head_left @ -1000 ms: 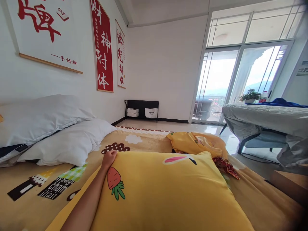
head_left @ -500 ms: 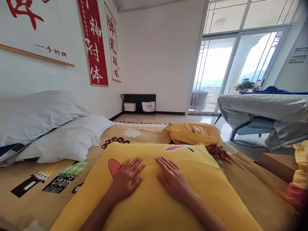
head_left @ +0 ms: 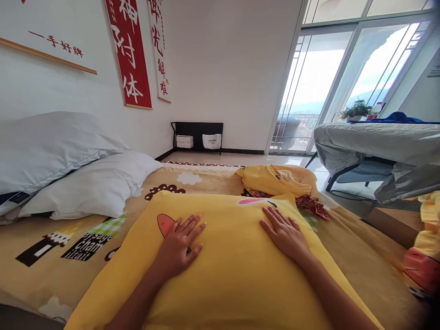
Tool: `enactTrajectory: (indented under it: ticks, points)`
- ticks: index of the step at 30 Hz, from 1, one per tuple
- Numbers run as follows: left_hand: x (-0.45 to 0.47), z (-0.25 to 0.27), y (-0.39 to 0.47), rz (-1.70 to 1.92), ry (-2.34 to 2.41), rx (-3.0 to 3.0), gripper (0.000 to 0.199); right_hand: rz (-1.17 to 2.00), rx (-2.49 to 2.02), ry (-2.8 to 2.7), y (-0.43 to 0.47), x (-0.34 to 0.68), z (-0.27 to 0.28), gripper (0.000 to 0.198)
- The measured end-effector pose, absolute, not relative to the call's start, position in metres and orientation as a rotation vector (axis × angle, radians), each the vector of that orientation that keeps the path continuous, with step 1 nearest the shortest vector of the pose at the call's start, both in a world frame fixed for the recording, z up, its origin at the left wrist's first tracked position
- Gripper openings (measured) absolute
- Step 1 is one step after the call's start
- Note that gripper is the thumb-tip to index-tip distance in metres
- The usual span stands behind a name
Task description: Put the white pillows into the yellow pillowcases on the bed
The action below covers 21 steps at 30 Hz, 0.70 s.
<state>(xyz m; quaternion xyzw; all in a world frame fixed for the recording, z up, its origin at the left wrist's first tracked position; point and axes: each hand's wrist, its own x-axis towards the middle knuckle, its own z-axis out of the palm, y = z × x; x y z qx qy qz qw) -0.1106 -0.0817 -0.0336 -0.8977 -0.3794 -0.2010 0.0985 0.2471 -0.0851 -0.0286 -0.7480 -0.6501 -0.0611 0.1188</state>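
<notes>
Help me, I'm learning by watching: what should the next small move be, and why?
Perhaps slide the bare left hand outward over the plump yellow fabric pillow. Both hands lie flat on it, but the bare right hand is close to the pillow's edge, while the left sits farther in, partly over the pink carrot print.

The yellow pillow (head_left: 227, 266) bears a coral print (head_left: 165, 223) and a white-edged pink print (head_left: 252, 201). The tan bedsheet (head_left: 371, 270) beneath it shows white clouds (head_left: 189, 178), brown patches (head_left: 165, 192) dotted white and a green-and-white check (head_left: 112, 225). Left of the yellow pillow, the stacked pillows (head_left: 92, 185) are white; beyond it, a bunched cloth (head_left: 288, 183) is yellow, with patterned dark red fabric (head_left: 313, 207) beside; to its far right, a table cover (head_left: 381, 140) is grey.
</notes>
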Motion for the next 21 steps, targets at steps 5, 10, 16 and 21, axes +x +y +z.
enactTrajectory:
  ticks: [5,10,16,21]
  points:
    - [-0.111,-0.034,-0.082,-0.605,-1.134,-2.661,0.056,-0.120,-2.252,-1.810,-0.094,0.271,-0.039,0.063]
    - [-0.113,-0.033,-0.080,-0.609,-1.128,-2.666,0.058,-0.326,-2.101,-1.748,-0.124,0.281,-0.071,0.063]
    - [-0.116,-0.039,-0.086,-0.653,-1.133,-2.614,0.058,-0.425,-1.954,-1.725,-0.167,0.295,-0.104,0.059]
    - [-0.131,-0.060,-0.103,-0.781,-1.311,-2.424,0.059,-0.396,-1.919,-1.683,-0.200,0.306,-0.121,0.058]
